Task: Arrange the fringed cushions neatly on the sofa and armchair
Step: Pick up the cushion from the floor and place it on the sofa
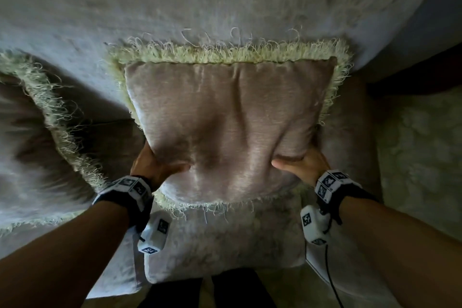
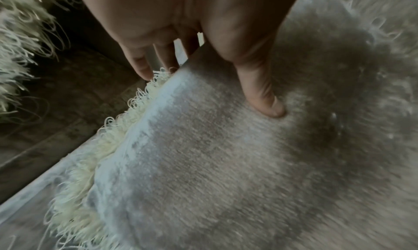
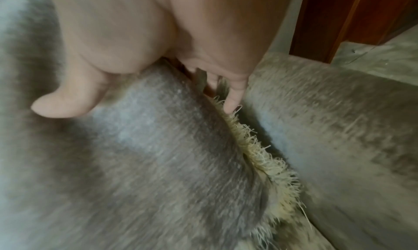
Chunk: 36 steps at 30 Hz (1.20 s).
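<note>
Holding: both hands grip one fringed cushion [image 1: 225, 120] by its lower corners
Landmark: the fringed cushion, taupe velvet with a pale looped fringe [image 1: 225, 54] round its edge
Cushion place: standing against the sofa back [image 1: 200, 0], its lower edge over the seat [image 1: 225, 240]
Left hand [image 1: 152, 165]: at the cushion's lower left corner; thumb pressed into the front face, fingers [image 2: 138, 64] curled behind the fringed edge, so clamped on the cushion
Right hand [image 1: 303, 164]: at the cushion's lower right corner; thumb dents the front face, fingers [image 3: 233, 96] wrapped behind the fringe, clamped likewise
Second cushion [image 1: 37, 117]: to the left of the held cushion, same fringe, leaning at a slant, blurred
Armrest [image 3: 328, 110]: just beside the cushion's right edge, same grey-taupe cloth
Wood panel [image 3: 353, 16]: reddish brown, beyond the armrest to the cushion's right
Floor [image 1: 420, 147]: pale and patterned, right of the cushion past the armrest
Wristbands [image 1: 130, 187]: marked bands on both wrists, below the cushion
</note>
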{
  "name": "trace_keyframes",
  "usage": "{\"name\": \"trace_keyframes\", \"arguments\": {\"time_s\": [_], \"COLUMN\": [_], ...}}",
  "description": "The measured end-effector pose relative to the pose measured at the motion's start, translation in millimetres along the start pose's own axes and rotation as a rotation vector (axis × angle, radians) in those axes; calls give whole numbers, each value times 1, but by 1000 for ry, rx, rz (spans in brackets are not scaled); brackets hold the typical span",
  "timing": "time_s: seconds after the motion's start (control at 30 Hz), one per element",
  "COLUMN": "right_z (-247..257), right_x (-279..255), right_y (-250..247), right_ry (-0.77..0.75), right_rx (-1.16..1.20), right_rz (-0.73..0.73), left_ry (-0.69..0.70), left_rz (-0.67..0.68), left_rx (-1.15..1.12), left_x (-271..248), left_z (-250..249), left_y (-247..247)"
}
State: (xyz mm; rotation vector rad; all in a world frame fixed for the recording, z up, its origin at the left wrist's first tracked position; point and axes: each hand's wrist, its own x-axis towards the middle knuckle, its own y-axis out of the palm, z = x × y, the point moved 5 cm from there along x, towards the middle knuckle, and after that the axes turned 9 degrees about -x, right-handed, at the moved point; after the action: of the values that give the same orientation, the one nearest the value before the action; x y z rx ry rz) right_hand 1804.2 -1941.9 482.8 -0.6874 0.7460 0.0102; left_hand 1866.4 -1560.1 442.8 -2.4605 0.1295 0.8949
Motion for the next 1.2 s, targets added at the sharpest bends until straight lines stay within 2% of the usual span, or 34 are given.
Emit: {"name": "trace_keyframes", "arguments": {"time_s": [0.27, 0.43, 0.53, 0.63, 0.77, 0.9, 1.03, 1.2], "right_z": [-5, -4, 5, 15, 29, 56, 76, 85], "right_x": [40, 30, 18, 6, -7, -36, -78, -158], "right_y": [6, -1, -11, -21, -32, -42, -50, -60], "right_ry": [0, 25, 38, 92, 143, 25, -59, -123], "right_rx": [-14, -24, -87, -224, -384, -459, -457, -523], "right_rz": [-67, -76, -4, 67, 92, 67, 16, -92], "left_ry": [48, -31, -33, -56, 4, 76, 186, 329], "left_rz": [-3, -43, -51, -65, -76, -94, -51, -55], "left_rx": [-17, 75, 160, 265, 322, 368, 474, 538], "left_x": [32, 25, 12, -7, -39, -83, -129, -196], "left_z": [6, 6, -6, -23, -48, -72, -94, -112], "left_y": [17, 11, 5, -5, -23, -41, -50, -59]}}
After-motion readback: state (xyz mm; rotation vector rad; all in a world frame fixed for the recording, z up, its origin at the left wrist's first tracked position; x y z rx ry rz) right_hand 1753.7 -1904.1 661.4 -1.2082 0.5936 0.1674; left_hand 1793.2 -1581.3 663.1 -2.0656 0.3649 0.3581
